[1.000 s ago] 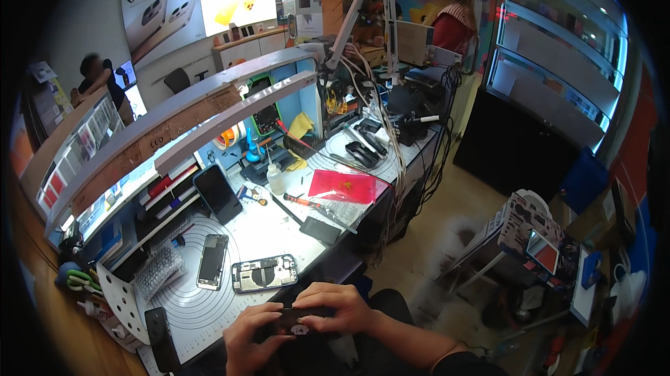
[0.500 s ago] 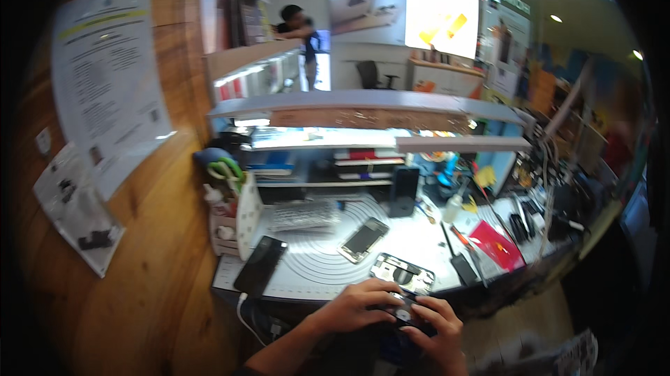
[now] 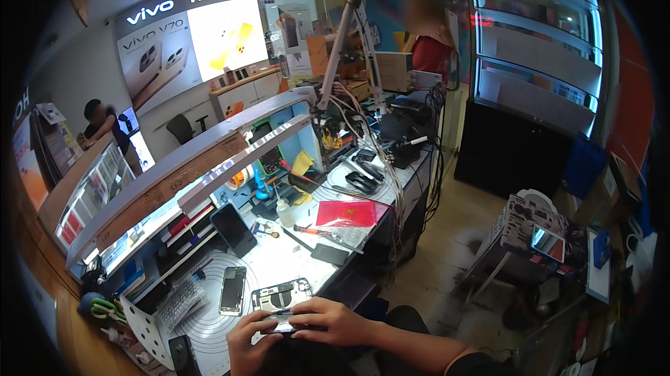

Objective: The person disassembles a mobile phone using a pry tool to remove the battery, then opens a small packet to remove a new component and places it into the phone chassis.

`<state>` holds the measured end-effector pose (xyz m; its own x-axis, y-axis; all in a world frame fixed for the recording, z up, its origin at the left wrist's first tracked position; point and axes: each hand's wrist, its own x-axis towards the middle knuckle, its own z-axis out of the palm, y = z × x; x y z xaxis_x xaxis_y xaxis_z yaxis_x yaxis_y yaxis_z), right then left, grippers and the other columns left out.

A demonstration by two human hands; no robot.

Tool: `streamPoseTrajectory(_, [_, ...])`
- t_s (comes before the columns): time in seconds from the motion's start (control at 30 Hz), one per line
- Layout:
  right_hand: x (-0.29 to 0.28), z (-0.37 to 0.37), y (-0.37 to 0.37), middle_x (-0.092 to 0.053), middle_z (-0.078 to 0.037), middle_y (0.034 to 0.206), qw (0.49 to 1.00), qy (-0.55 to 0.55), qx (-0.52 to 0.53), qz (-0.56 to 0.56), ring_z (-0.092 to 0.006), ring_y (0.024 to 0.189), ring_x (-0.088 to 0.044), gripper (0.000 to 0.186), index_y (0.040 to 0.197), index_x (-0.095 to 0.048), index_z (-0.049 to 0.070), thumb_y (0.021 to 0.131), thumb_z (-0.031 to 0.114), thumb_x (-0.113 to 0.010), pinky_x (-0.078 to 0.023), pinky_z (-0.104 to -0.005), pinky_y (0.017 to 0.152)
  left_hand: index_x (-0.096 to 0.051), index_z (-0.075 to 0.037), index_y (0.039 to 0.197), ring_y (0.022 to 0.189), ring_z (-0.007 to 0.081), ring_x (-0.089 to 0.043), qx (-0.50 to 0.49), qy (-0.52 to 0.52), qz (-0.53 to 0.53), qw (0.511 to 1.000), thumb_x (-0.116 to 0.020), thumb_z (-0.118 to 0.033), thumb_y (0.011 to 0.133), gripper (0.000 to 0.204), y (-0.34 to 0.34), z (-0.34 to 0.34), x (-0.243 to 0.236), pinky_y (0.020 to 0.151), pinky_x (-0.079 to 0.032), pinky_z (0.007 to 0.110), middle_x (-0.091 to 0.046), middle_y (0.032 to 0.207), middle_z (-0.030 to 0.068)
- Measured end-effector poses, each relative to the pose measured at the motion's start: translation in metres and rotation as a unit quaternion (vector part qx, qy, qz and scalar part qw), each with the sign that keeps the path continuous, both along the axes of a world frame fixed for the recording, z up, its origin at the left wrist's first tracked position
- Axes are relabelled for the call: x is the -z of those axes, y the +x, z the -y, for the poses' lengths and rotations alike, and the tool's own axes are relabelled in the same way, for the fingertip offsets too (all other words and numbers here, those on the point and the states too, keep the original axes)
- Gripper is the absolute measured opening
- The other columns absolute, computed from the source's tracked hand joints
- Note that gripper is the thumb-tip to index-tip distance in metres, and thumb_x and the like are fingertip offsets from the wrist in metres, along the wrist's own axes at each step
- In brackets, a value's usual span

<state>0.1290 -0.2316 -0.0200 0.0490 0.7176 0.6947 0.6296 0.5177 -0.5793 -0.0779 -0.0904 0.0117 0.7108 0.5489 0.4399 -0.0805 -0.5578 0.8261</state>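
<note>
My left hand (image 3: 248,337) and my right hand (image 3: 335,321) grip a small dark, glinting device (image 3: 285,321) between them at the bench's front edge. Right behind it lies an opened phone housing (image 3: 280,291) with its insides showing, partly hidden by my fingers. A separate phone screen assembly (image 3: 231,291) lies on the ringed mat (image 3: 201,327) to the left. A dark phone (image 3: 180,358) lies at the near left of the mat. Another dark phone (image 3: 234,229) leans upright at the back, near a small bottle (image 3: 285,214).
A red pouch (image 3: 345,213) and tools lie on the bench's right, with hanging cables (image 3: 433,167). A lamp arm (image 3: 335,55) rises behind. Bubble wrap (image 3: 180,303) and a perforated holder (image 3: 148,332) sit left. A stool (image 3: 516,229) stands right. Two people (image 3: 98,128) (image 3: 429,48) are in the background.
The view swung left and has turned back to the right, now slightly higher. My hands have changed the angle of the held device, and my fingers now lie along its upper edge.
</note>
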Motion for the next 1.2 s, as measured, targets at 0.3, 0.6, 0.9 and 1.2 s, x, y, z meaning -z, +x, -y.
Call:
streamPoseTrajectory(0.3, [-0.017, 0.006, -0.004, -0.073, -0.012, 0.121, 0.983, -0.083, 0.009, -0.165, -0.0232, 0.111, -0.071, 0.032, 0.119, -0.076, 0.004, 0.09, 0.015, -0.084, -0.056, -0.0335, 0.096, -0.079, -0.002, 0.106, 0.113, 0.0299, -0.071, -0.046, 0.072, 0.003, 0.996, -0.084, 0.002, 0.077, 0.03, 0.013, 0.008, -0.003, 0.098, -0.056, 0.04, -0.074, 0.124, 0.0162])
streamPoseTrajectory(0.6, [-0.027, -0.026, -0.004, -0.076, -0.012, 0.106, 0.982, -0.091, 0.071, -0.149, -0.0195, 0.093, -0.074, 0.024, 0.107, -0.078, 0.001, 0.086, 0.009, -0.085, -0.057, -0.0314, 0.086, -0.079, -0.01, 0.115, 0.124, 0.0379, -0.067, -0.135, 0.285, 0.057, 0.947, -0.079, 0.005, 0.082, 0.037, 0.03, -0.002, 0.021, 0.101, -0.055, 0.046, -0.071, 0.12, 0.0135])
streamPoseTrajectory(0.9, [-0.028, -0.048, -0.016, -0.073, -0.012, 0.109, 0.989, -0.113, 0.07, -0.067, -0.0236, 0.094, -0.072, 0.028, 0.107, -0.079, 0.004, 0.082, 0.01, -0.088, -0.057, -0.0332, 0.084, -0.082, -0.012, 0.113, 0.121, 0.0367, -0.068, -0.206, 0.195, 0.084, 0.955, -0.082, 0.007, 0.079, 0.039, 0.023, 0.0, 0.046, 0.1, -0.058, 0.042, -0.067, 0.119, 0.0128])
streamPoseTrajectory(1.2, [-0.027, -0.061, 0.044, -0.071, -0.012, 0.117, 0.995, -0.096, 0.027, 0.022, -0.029, 0.106, -0.065, 0.029, 0.114, -0.077, 0.004, 0.085, 0.007, -0.081, -0.053, -0.0384, 0.09, -0.08, -0.004, 0.114, 0.125, 0.038, -0.065, -0.168, 0.127, 0.054, 0.976, -0.074, 0.016, 0.079, 0.041, 0.028, -0.008, 0.052, 0.099, -0.06, 0.04, -0.058, 0.11, 0.0132])
